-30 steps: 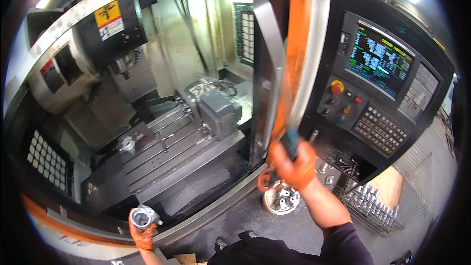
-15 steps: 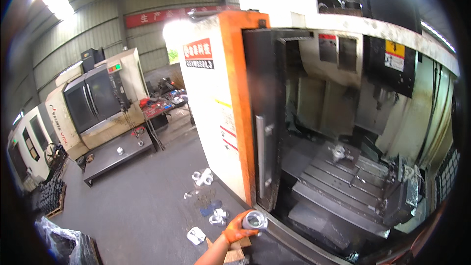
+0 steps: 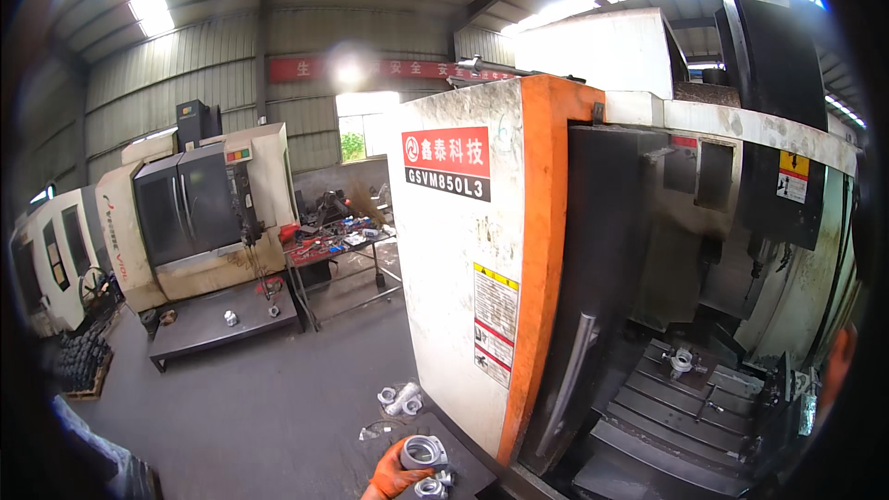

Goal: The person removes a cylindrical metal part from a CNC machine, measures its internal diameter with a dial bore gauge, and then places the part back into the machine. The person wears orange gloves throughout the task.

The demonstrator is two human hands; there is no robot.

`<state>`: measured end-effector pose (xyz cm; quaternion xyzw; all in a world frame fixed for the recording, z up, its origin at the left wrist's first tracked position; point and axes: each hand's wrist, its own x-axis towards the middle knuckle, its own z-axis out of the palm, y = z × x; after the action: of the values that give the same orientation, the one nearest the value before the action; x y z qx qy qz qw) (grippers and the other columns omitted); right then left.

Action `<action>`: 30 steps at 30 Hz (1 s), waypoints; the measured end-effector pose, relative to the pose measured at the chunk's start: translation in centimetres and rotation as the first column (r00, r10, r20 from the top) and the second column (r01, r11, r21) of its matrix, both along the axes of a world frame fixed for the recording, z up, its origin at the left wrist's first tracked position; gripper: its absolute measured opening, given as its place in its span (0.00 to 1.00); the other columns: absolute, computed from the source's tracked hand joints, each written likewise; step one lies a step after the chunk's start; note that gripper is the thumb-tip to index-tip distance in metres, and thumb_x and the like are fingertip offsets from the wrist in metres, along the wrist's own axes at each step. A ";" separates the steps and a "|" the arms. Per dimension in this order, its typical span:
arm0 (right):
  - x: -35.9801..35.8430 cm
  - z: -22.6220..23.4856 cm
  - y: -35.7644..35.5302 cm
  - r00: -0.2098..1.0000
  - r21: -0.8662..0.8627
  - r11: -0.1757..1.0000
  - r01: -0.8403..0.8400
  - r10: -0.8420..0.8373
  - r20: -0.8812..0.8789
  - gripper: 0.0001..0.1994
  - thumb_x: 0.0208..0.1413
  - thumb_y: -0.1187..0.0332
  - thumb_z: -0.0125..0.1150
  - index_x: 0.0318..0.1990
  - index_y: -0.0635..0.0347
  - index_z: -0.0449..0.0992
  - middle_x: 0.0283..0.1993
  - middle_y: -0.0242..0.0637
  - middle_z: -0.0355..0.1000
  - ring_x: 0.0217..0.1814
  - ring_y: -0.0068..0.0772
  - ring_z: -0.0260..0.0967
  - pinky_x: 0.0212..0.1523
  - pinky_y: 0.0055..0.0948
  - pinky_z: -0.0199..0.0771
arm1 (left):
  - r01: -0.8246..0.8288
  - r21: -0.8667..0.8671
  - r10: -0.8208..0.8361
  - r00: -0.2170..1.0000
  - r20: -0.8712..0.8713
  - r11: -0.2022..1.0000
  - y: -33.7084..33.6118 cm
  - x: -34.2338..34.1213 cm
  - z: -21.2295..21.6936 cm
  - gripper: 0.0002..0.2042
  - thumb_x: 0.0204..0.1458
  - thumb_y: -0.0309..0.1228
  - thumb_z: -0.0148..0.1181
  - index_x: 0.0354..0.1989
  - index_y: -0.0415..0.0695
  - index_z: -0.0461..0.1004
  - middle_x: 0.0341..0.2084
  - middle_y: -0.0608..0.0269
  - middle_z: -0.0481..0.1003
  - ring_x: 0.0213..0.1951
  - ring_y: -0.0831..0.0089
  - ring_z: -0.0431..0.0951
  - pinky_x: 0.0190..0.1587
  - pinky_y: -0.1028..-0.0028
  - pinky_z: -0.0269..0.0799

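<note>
My left hand point(image 3: 391, 479), in an orange glove, sits at the bottom edge and holds a round, hollow metal part point(image 3: 421, 452) with its opening up. A second small metal part point(image 3: 431, 487) lies just below it, by the fingers. Both are in front of the white and orange machine enclosure point(image 3: 519, 268), near its open doorway. At the far right rim an orange sliver, likely my gloved right hand point(image 3: 839, 363), shows beside the machine's dark interior; its grip is hidden. Inside, a small metal fixture point(image 3: 682, 360) stands on the slotted table.
Several loose metal parts point(image 3: 400, 398) lie on the grey floor by the enclosure. Across the floor stand another white machine point(image 3: 194, 213), a low dark platform point(image 3: 222, 324), a cluttered workbench point(image 3: 333, 245) and a stack of dark parts point(image 3: 79, 361).
The view has swung left, from the control panel and open table to the enclosure's side and the hall. My left hand keeps the metal part. My right hand left the door handle and slid to the rim.
</note>
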<state>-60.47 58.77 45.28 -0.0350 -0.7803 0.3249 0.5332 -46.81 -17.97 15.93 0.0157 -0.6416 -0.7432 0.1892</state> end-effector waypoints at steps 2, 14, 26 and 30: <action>-2.3 4.4 -11.5 0.934 0.041 0.933 -0.358 0.357 0.017 0.25 0.70 0.53 0.48 0.64 0.62 0.69 0.58 0.42 0.74 0.53 0.36 0.74 0.48 0.32 0.75 | -0.024 0.041 0.029 0.992 -0.125 0.999 -1.0 1.3 2.7 0.29 0.48 0.17 0.69 0.61 0.39 0.70 0.50 0.60 0.79 0.51 0.69 0.79 0.54 0.69 0.77; -22.4 29.2 -66.9 -0.133 -0.656 -0.336 -0.676 0.931 -0.340 0.28 0.69 0.45 0.46 0.61 0.63 0.67 0.55 0.41 0.78 0.33 0.20 0.74 0.20 0.17 0.69 | -0.523 0.036 0.519 0.850 0.088 0.851 -2.3 11.8 2.7 0.33 0.46 0.28 0.74 0.62 0.35 0.69 0.52 0.56 0.78 0.53 0.61 0.79 0.58 0.60 0.76; -26.4 34.7 -72.9 -0.192 -0.647 -0.545 -0.533 0.823 -0.535 0.12 0.69 0.55 0.50 0.35 0.46 0.74 0.23 0.20 0.67 0.19 0.17 0.56 0.18 0.19 0.56 | -0.713 -0.049 0.712 0.691 0.124 0.700 2.4 12.8 6.1 0.34 0.47 0.32 0.75 0.62 0.35 0.68 0.53 0.55 0.77 0.54 0.60 0.79 0.59 0.59 0.75; -25.5 32.3 -74.4 -0.498 -0.446 -0.617 -0.649 0.787 -0.365 0.08 0.68 0.62 0.52 0.40 0.49 0.77 0.32 0.25 0.75 0.17 0.12 0.51 0.16 0.16 0.52 | -0.762 -0.074 0.764 0.633 0.122 0.643 5.3 12.5 6.5 0.34 0.47 0.33 0.75 0.62 0.35 0.68 0.53 0.55 0.77 0.54 0.60 0.78 0.59 0.59 0.75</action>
<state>-85.96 -15.61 77.54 0.4661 -0.3349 0.8026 -0.1626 -34.29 -12.67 22.46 0.3367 -0.5924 -0.5856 0.4391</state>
